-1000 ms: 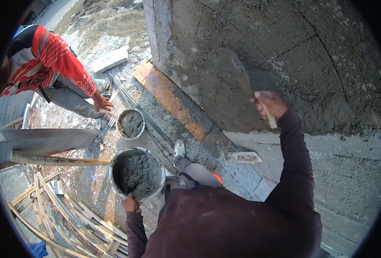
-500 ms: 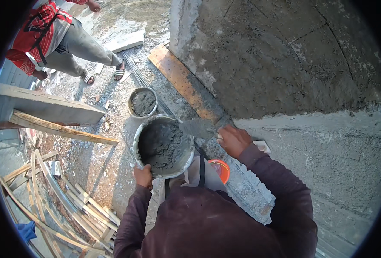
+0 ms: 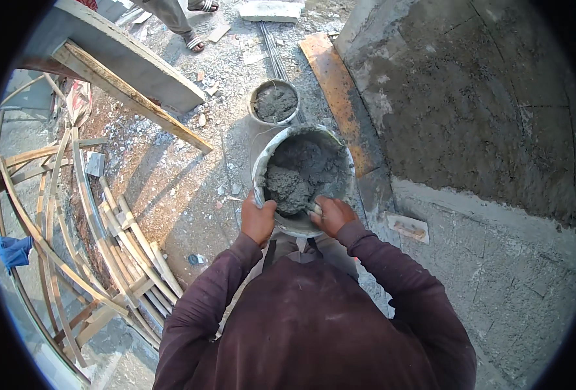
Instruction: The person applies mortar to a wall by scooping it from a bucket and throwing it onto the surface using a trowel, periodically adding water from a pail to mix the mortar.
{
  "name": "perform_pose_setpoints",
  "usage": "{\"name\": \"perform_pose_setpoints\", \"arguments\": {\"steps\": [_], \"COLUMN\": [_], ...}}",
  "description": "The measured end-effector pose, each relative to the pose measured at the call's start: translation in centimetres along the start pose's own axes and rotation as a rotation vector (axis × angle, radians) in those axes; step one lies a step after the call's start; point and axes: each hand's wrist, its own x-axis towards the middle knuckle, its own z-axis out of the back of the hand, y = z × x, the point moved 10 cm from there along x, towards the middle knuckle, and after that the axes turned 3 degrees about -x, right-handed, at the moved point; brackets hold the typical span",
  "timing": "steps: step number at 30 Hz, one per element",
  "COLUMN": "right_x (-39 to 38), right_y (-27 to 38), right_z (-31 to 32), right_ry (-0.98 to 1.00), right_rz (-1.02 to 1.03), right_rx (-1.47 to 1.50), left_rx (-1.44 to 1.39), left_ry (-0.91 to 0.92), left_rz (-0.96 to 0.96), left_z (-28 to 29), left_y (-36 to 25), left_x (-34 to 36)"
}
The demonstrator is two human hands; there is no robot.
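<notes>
A round bucket with a mortar-smeared pale rim sits in front of me, part filled with wet grey mortar. My left hand is closed on its near left rim. At the near right side of the bucket, my right hand grips the pale handle of a trowel, fingers wrapped round it. The trowel's blade cannot be made out against the mortar; a thick lump lies just left of the handle.
A second bucket of mortar stands just beyond. To the right rises a wall with damp plaster; a float lies at its foot. A stained board leads away. Wooden strips pile left. Another person's sandalled foot shows far off.
My right hand has brought the trowel from beside the wall left and down into the bucket. My view has swung left, and the other person's upper body has mostly left the picture.
</notes>
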Motion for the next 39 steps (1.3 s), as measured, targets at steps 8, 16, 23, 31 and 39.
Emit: {"name": "perform_pose_setpoints", "arguments": {"steps": [8, 16, 23, 31, 39], "right_x": [-0.4, -2.2, 4.3, -15.2, -3.9], "right_y": [2.9, 11.3, -6.1, -25.0, -10.7], "right_z": [6.3, 27.3, 34.8, 54.5, 33.8], "right_ry": [-0.125, -0.117, 0.489, -0.909, -0.474], "right_rz": [0.115, 0.572, 0.434, -0.204, -0.033], "right_rx": [-0.174, -0.062, 0.851, 0.761, -0.093], "left_rx": [-0.129, -0.257, -0.212, -0.116, 0.038], "left_ry": [-0.285, -0.521, -0.702, -0.572, -0.137], "left_rz": [0.104, 0.238, 0.319, 0.420, 0.172], "left_z": [7.8, 10.7, 12.1, 8.2, -0.8], "left_y": [6.0, 8.0, 8.5, 6.2, -0.2], "left_x": [-1.4, -2.5, -0.8, 4.3, 11.2]}}
